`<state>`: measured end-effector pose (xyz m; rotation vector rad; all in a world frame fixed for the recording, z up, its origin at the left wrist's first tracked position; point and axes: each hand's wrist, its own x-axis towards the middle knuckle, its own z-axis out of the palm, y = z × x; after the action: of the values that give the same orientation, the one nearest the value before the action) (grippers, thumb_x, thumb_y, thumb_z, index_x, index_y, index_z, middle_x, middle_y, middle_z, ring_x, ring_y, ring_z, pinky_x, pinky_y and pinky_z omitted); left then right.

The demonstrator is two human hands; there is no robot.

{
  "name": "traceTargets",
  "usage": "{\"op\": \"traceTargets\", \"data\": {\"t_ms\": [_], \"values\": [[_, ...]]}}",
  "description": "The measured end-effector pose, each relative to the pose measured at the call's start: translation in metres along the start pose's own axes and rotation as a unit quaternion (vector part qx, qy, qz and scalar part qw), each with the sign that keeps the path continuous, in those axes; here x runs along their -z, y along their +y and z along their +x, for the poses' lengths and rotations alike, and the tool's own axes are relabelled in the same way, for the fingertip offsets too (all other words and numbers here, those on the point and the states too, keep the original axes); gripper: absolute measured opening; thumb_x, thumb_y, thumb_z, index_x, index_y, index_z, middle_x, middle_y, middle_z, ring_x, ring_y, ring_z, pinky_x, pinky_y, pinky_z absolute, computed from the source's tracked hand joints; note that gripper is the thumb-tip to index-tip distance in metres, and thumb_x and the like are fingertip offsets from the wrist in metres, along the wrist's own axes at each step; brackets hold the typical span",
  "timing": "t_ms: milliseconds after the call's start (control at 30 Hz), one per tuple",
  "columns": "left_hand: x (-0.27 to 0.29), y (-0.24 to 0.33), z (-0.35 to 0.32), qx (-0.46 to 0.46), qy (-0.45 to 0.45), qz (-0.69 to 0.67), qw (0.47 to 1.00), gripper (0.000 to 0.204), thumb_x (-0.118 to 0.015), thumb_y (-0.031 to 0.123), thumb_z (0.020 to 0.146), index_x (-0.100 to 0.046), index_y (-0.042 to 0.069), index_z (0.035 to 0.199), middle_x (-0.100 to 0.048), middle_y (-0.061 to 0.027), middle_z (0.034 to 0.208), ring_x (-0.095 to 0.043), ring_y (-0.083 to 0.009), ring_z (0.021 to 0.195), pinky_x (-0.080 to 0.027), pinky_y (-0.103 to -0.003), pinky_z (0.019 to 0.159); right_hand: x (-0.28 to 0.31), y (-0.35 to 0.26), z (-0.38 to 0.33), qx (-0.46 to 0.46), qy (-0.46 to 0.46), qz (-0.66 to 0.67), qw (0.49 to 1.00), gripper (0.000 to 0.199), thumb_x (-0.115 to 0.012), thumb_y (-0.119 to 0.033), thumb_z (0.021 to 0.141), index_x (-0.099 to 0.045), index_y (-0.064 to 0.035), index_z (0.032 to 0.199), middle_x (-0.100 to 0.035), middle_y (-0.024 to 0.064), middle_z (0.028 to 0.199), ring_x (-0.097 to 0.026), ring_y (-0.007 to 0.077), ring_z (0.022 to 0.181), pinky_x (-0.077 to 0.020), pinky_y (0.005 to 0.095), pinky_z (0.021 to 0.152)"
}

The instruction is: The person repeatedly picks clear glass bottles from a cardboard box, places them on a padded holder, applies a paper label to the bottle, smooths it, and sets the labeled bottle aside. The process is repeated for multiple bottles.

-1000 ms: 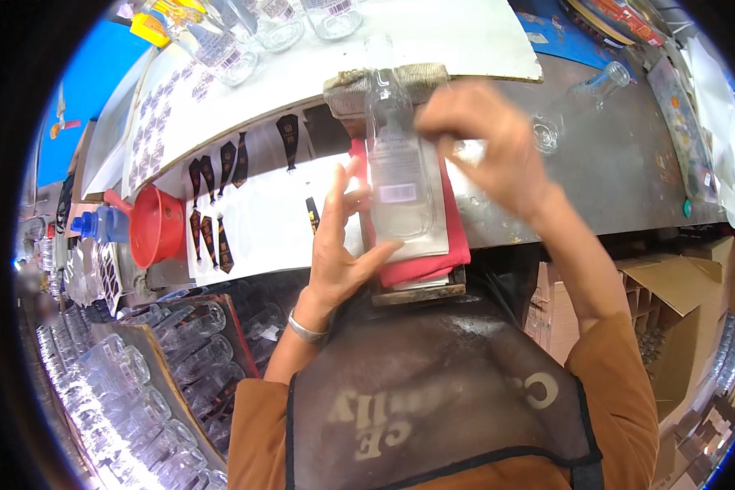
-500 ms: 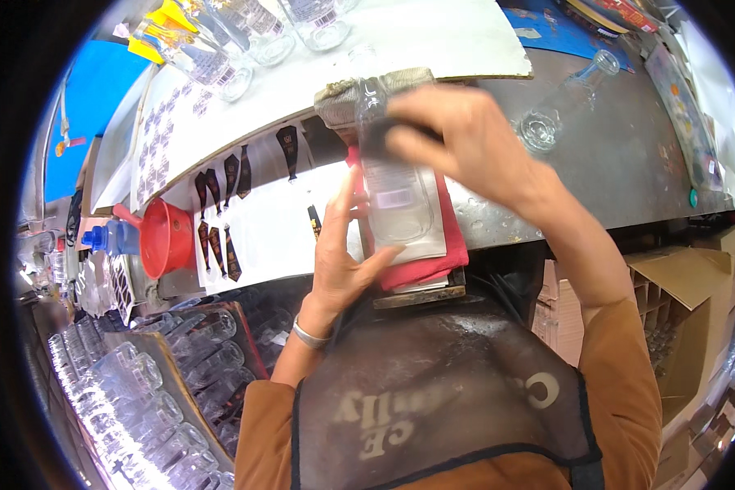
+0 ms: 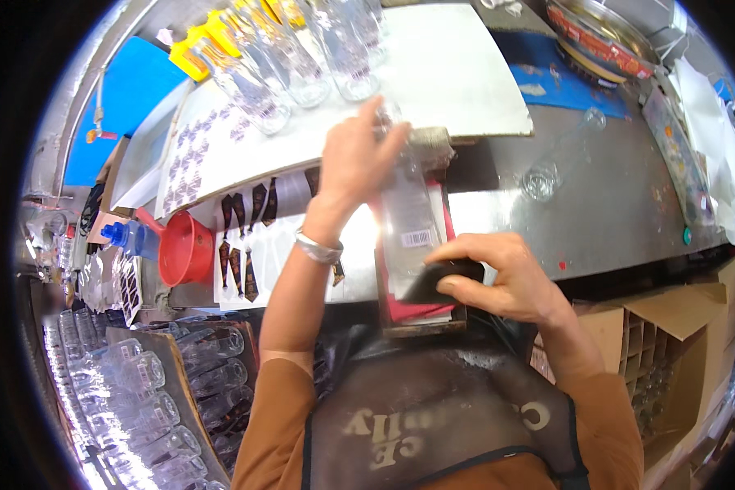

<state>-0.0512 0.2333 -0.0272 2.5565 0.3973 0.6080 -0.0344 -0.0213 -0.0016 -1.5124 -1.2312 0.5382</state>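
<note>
A clear glass bottle [image 3: 408,216] lies on a small padded rest, its neck away from me and a barcode patch on its side. My left hand [image 3: 355,159] is closed about the neck, partly blurred. Lower down, my right hand [image 3: 506,273] grips a dark, flat scraper-like piece [image 3: 443,282] between thumb and fingers, at the base end of the bottle. Red cloth [image 3: 420,311] and a white sheet show under the bottle. A rolled beige cloth [image 3: 433,147] props the neck end.
Several bottles [image 3: 257,110] stand or lean on the white board [image 3: 457,65] beside yellow pieces [image 3: 212,41]. Black tie-shaped stickers [image 3: 235,273] lie on a white sheet at left, near a red scoop [image 3: 189,249]. Another bottle [image 3: 539,181] lies right. Bottles fill racks [image 3: 147,408]; a carton [image 3: 678,327] stands lower right.
My left hand has moved from beside the bottle's lower part to its neck. My right hand has come down from the neck end to the base with the scraper. The view has shifted slightly.
</note>
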Motion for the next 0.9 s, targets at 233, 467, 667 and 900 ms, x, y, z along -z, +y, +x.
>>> {"op": "traceTargets", "data": {"t_ms": [233,467,667,900], "values": [[0.025,0.056,-0.055,0.087,0.098,-0.447,0.885,0.052,-0.061,0.009,0.099,-0.042,-0.007,0.145,-0.069,-0.013,0.106,-0.069,-0.0189,0.096,-0.056,-0.033,0.085,0.007,0.013,-0.035,-0.07,0.045,0.024,0.996,0.024,-0.073,-0.002,0.082,-0.071,0.0014,0.105,-0.073,0.0095,0.089,-0.064,0.0131,0.075,-0.0506,0.0273,0.07],[0.129,0.052,-0.003,-0.072,0.313,-0.281,0.904,0.047,-0.058,0.014,0.102,-0.044,-0.007,0.141,-0.069,-0.0159,0.107,-0.07,-0.0228,0.097,-0.056,-0.034,0.092,0.029,0.009,-0.056,-0.158,0.154,0.087,0.971,0.031,-0.066,-0.001,0.088,-0.067,-0.0011,0.119,-0.068,0.0024,0.093,-0.061,0.0107,0.083,-0.0484,0.0244,0.078],[0.12,-0.038,0.07,-0.089,0.267,-0.195,0.939,0.044,-0.059,0.017,0.103,-0.047,-0.005,0.139,-0.069,-0.0161,0.111,-0.069,-0.0214,0.105,-0.054,-0.031,0.093,0.063,0.018,-0.065,-0.133,0.352,0.138,0.916,0.022,-0.051,-0.014,0.099,-0.067,0.0004,0.103,-0.061,0.002,0.086,-0.053,0.0066,0.077,-0.0414,0.0192,0.068],[0.116,-0.08,0.088,-0.102,0.312,-0.203,0.923,0.055,-0.07,0.017,0.096,-0.047,-0.008,0.14,-0.062,-0.0196,0.13,-0.064,-0.0206,0.113,-0.051,-0.029,0.093,0.122,0.015,-0.037,-0.03,0.474,-0.077,0.877,0.027,-0.061,-0.023,0.1,-0.068,-0.0035,0.117,-0.066,-0.001,0.097,-0.045,0.0018,0.06,-0.0336,0.0173,0.055]]}}
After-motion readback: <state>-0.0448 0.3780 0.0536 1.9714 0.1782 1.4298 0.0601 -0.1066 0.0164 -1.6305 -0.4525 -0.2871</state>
